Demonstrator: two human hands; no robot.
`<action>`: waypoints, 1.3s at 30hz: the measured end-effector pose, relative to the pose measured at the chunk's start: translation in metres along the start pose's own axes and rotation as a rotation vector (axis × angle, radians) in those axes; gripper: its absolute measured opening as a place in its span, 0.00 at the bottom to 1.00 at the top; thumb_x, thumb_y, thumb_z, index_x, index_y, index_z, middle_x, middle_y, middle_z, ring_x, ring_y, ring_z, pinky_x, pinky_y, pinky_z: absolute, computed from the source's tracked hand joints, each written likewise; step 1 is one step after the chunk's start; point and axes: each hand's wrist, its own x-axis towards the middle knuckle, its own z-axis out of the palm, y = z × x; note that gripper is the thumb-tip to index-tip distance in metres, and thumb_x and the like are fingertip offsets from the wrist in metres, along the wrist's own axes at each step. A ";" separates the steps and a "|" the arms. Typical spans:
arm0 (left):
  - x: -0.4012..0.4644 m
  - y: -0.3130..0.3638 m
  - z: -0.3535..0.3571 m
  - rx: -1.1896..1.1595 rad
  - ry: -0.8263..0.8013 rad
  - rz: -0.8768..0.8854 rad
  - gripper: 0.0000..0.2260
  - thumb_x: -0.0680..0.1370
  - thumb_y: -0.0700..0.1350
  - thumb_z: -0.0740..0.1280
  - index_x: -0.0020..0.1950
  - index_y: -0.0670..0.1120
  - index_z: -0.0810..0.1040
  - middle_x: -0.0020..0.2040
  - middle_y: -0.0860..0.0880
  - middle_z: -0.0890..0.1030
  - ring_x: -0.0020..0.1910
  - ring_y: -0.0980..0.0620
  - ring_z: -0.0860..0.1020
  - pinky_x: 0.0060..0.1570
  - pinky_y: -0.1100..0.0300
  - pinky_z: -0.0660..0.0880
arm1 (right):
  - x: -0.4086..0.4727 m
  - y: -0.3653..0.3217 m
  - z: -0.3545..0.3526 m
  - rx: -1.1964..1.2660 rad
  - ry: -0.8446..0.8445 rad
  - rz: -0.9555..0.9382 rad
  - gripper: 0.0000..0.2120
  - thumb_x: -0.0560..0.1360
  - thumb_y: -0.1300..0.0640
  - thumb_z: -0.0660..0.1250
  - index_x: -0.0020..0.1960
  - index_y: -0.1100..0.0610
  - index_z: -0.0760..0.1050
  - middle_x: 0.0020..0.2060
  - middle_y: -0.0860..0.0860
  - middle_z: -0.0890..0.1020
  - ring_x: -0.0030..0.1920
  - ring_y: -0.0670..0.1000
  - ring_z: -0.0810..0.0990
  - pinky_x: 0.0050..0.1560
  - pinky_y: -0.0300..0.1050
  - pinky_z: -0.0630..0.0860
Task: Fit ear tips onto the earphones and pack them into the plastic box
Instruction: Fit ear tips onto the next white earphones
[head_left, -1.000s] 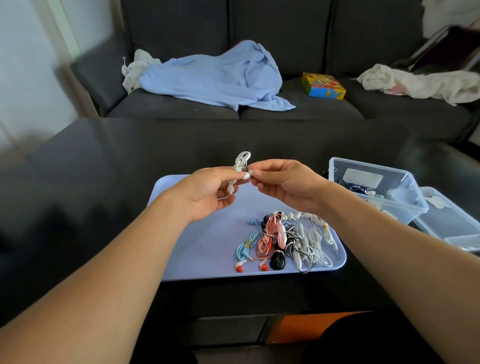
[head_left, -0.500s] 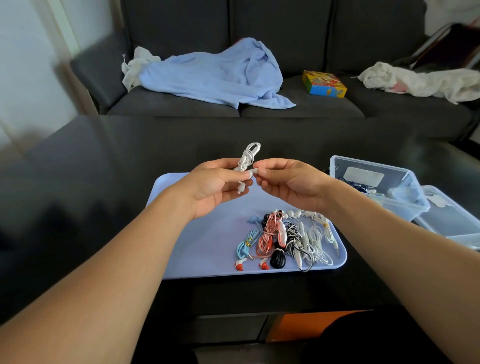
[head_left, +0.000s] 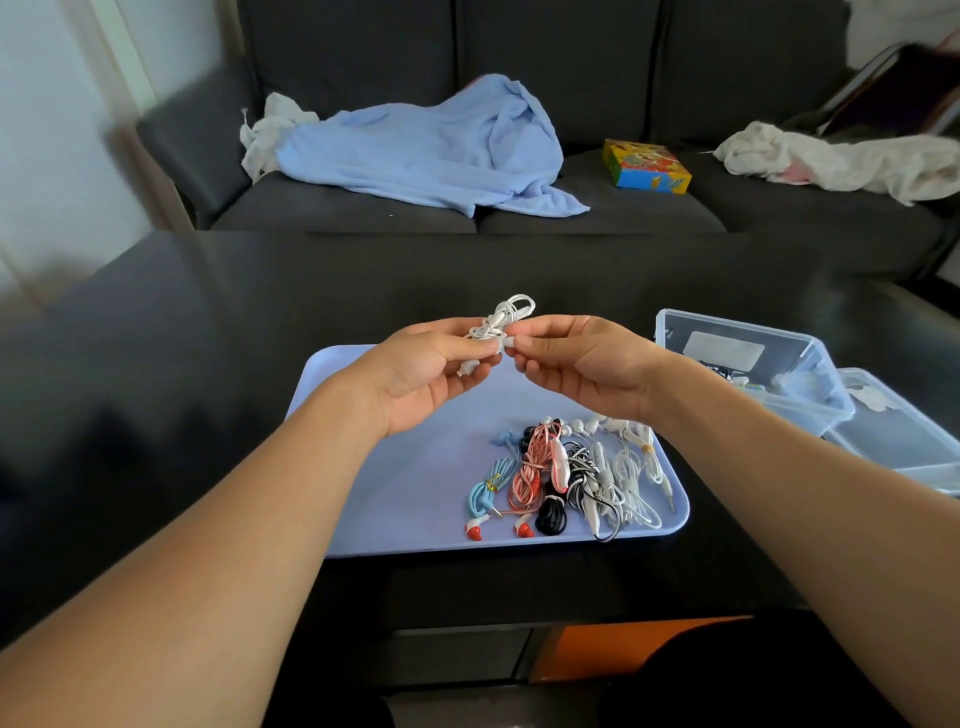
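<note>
both hands are raised over the far end of a pale blue tray (head_left: 395, 499) that lies on a dark table (head_left: 208, 322). the left hand (head_left: 421, 376) has its thumb and fingers curled round a bundled white earphone (head_left: 501, 317); the looped cord sticks up above the fingers and 1 earbud pokes out just below them. the right hand (head_left: 582, 366) meets it fingertip to fingertip, thumb and forefinger pinching something small and white at the earphone's end, probably an ear tip, though it is too small to tell for sure. the 2 hands touch at that point, well above the tray's surface.

on the near right part of the tray lies a heap of other earphones (head_left: 566, 478), each wound up: a light blue set, a pink set, a black set, a black and white set and several white ones, lying side by side and partly overlapping. 2 red-tipped buds lie at the near edge of the heap.

the clear plastic box (head_left: 748, 364) stands on the table just to the right of the tray, open at the top, with a few dark and white cords lying in it. its lid (head_left: 898, 431), or a 2nd clear tray, lies beside it further right.

beyond the table is a dark grey sofa (head_left: 623, 67). a light blue blanket (head_left: 426, 150) is crumpled on its left seat, a colourful small box (head_left: 647, 166) sits near the middle, and a white cloth (head_left: 841, 161) lies on the right.
</note>
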 end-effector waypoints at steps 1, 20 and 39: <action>0.000 0.000 0.000 0.000 0.006 -0.003 0.12 0.76 0.33 0.70 0.58 0.41 0.83 0.44 0.48 0.84 0.42 0.56 0.82 0.41 0.66 0.79 | 0.000 0.000 0.000 -0.005 0.005 -0.003 0.11 0.78 0.70 0.65 0.59 0.67 0.78 0.44 0.57 0.84 0.40 0.48 0.84 0.44 0.36 0.82; -0.003 0.004 0.015 -0.144 0.059 -0.087 0.05 0.77 0.34 0.69 0.52 0.39 0.82 0.39 0.46 0.83 0.38 0.55 0.82 0.45 0.64 0.81 | -0.004 -0.002 -0.007 -0.368 0.020 -0.221 0.08 0.78 0.67 0.67 0.55 0.63 0.82 0.45 0.55 0.84 0.43 0.48 0.82 0.48 0.39 0.81; -0.008 0.006 0.007 -0.140 0.034 -0.106 0.08 0.76 0.34 0.70 0.54 0.39 0.83 0.44 0.46 0.85 0.39 0.56 0.82 0.45 0.65 0.81 | -0.005 0.000 0.000 -0.476 0.025 -0.389 0.12 0.76 0.68 0.69 0.59 0.65 0.80 0.51 0.58 0.86 0.47 0.52 0.84 0.48 0.41 0.82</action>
